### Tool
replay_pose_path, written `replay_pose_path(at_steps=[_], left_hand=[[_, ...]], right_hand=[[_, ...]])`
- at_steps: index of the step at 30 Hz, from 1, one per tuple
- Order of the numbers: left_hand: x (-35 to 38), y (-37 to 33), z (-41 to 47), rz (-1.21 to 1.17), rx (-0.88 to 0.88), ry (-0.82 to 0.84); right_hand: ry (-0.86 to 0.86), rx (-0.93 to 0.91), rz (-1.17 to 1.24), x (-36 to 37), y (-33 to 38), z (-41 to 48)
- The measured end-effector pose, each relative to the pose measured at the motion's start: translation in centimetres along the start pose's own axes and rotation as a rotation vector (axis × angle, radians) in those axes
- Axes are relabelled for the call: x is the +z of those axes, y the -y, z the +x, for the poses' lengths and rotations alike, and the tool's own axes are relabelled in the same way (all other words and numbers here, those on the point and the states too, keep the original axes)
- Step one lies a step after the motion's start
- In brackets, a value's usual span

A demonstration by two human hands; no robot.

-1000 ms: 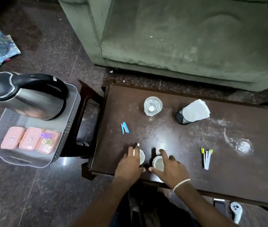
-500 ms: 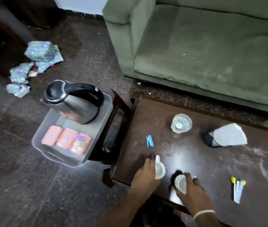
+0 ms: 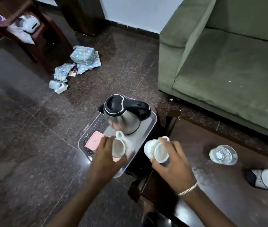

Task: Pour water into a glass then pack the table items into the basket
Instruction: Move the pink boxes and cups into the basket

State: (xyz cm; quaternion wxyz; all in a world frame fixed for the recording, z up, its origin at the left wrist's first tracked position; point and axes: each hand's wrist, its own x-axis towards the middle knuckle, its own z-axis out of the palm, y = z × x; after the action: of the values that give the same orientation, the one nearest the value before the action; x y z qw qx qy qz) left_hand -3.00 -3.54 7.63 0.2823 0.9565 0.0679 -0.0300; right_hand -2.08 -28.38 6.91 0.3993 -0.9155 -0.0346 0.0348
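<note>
White ceramic in both grips: my left hand (image 3: 104,154) wraps one cup (image 3: 121,145) above the basket (image 3: 148,128), in front of the kettle (image 3: 125,113); my right hand (image 3: 173,163) clutches the second cup (image 3: 158,149) just right of the basket's rim, by the bench (image 3: 228,185) edge. Left is nearer. No readable writing anywhere.

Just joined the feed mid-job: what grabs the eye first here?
Two small white cups held tipped on their sides: the left hand holds one cup over the clear basket, the right hand holds the other cup just right of it. Behind them a steel kettle stands in the basket, and a glass of water sits on the dark table.
</note>
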Motion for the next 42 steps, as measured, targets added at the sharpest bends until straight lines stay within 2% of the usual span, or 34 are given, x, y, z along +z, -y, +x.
replay_pose_path(at_steps=[5, 8, 15, 28, 42], left_hand=[[-3.2, 5.2, 4.9, 0.068, -0.097, 0.017], [-3.2, 7.2, 7.5, 0.120, -0.139, 0.065], [-1.2, 9.5, 11.7, 0.246, -0.193, 0.141], [-0.2, 10.8, 13.7, 0.270, -0.126, 0.253], [0.6, 11.4, 12.3, 0.323, -0.056, 0.169]], right_hand=[[0.024, -0.059, -0.139, 4.4, 3.8, 4.4], [0.081, 0.009, -0.297, 6.8, 4.3, 6.2], [0.106, 0.097, -0.406, 10.9, 3.5, 7.9], [0.132, 0.143, -0.477, 14.0, 2.3, 8.1], [0.064, 0.106, -0.446, 15.2, 1.9, 7.9]])
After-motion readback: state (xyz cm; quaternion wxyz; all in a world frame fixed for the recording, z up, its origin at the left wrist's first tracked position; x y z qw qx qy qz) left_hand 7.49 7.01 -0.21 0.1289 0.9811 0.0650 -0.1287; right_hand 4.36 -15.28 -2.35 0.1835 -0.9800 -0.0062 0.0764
